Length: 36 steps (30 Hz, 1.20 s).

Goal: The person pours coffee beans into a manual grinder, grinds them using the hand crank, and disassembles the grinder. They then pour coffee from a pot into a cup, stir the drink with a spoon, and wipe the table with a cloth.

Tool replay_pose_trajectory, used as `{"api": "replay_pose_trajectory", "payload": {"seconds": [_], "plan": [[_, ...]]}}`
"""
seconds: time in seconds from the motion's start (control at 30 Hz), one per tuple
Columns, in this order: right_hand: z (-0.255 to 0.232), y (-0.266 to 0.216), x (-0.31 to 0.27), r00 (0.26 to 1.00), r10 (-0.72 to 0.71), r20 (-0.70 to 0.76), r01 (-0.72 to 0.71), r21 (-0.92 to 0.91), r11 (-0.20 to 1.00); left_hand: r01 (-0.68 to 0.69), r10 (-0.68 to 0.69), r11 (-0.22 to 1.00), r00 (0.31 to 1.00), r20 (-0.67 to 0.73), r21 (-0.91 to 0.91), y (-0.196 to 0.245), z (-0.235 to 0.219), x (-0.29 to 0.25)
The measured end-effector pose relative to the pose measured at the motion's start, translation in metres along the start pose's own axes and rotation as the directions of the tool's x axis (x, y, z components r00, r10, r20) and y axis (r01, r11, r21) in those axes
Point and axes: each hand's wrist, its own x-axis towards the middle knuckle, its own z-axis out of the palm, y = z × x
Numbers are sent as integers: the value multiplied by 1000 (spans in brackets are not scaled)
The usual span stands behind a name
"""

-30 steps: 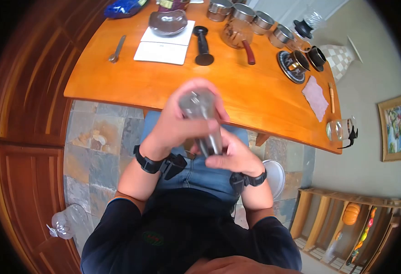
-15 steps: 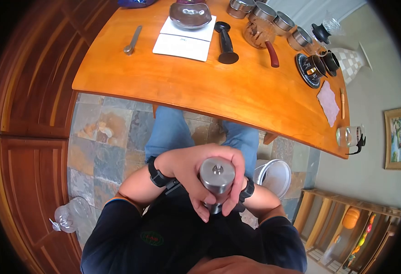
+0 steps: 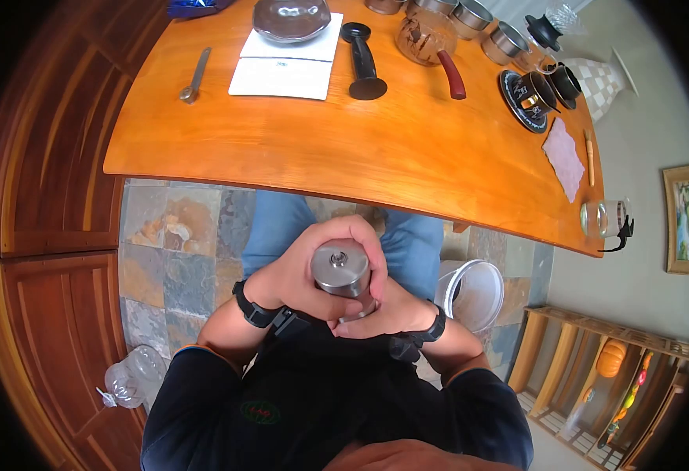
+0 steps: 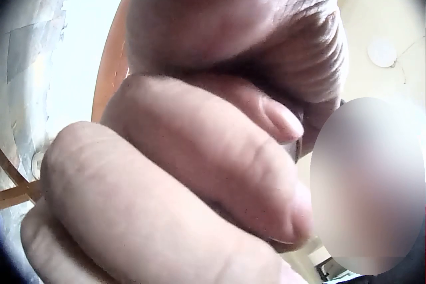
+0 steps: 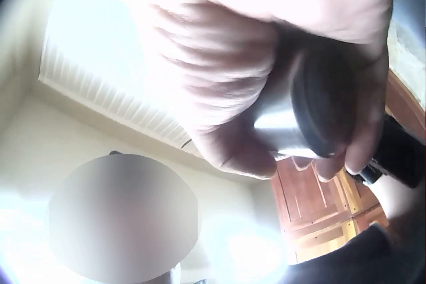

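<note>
A steel hand coffee grinder [image 3: 339, 271] is held over the lap, its round top with a small central shaft facing the head camera. My left hand [image 3: 299, 275] wraps round its upper body, with the fingers coming round the far side. Lower down, my right hand [image 3: 395, 308] grips the base. Curled fingers [image 4: 200, 137] of the left hand fill the left wrist view and cover most of the grinder. The right wrist view shows the grinder's shiny side and dark round end [image 5: 326, 101] within the right hand's grasp.
Across the wooden table [image 3: 281, 145] are a scoop [image 3: 195, 77], a dark dish [image 3: 291, 20] on a white scale [image 3: 281, 77], a black dumbbell-shaped tool [image 3: 364, 63], a red-handled glass pot [image 3: 427, 39], a cup [image 3: 534, 93] and a pink cloth [image 3: 564, 161]. A white bucket [image 3: 470, 294] stands below.
The grinder came down from near the table edge to the chest, then moved back out over the lap. The right hand, mostly hidden half a second ago, shows again at its base.
</note>
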Motion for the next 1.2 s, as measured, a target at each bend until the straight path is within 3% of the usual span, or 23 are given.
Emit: {"api": "replay_pose_trajectory", "payload": {"seconds": [0.1, 0.17, 0.5, 0.63, 0.7, 0.73, 0.8, 0.93, 1.0, 1.03, 1.1, 1.13, 1.2], "plan": [[-3, 13, 2, 997, -18, -73, 15, -43, 999, 13, -13, 1000, 999, -35, 11, -3, 0, 4], [-3, 21, 5, 909, -394, -133, 337, -320, 885, 34, -34, 999, 999, -11, 39, -3, 2, 5], [-20, 39, -14, 916, -333, -223, 260, -303, 917, 10, -7, 978, 1000, -16, 210, -17, 10, 16], [-18, 41, -24, 868, -419, -267, 268, -459, 847, -10, 16, 948, 1000, -17, 319, -20, 20, 18], [-21, 42, -24, 783, -581, -221, 322, -656, 683, 18, 15, 910, 997, -77, 413, -25, 25, 17], [-21, 43, -26, 783, -582, -218, 323, -657, 681, 17, 17, 910, 997, -77, 415, -30, 26, 17], [-22, 43, -29, 790, -467, -398, 118, -648, 752, -23, 103, 906, 980, -168, 423, -42, 29, 16], [-27, 41, -31, 763, -502, -406, 102, -691, 715, -6, 161, 908, 928, -336, 418, -58, 42, 13], [-29, 28, -37, 839, -362, -406, 25, -637, 771, -16, 196, 913, 893, -404, 408, -58, 48, 13], [-31, 23, -39, 840, -361, -405, 25, -636, 771, -15, 196, 913, 893, -406, 408, -56, 48, 14], [-39, 13, -42, 907, -308, -288, 81, -598, 797, 22, 126, 906, 939, -320, 422, -48, 44, 22], [-41, 8, -42, 906, -312, -287, 82, -604, 793, 15, 131, 906, 940, -314, 424, -44, 40, 26], [-43, 3, -43, 960, -277, -40, 240, -395, 887, 48, -4, 953, 989, -145, 299, -37, 33, 28]]}}
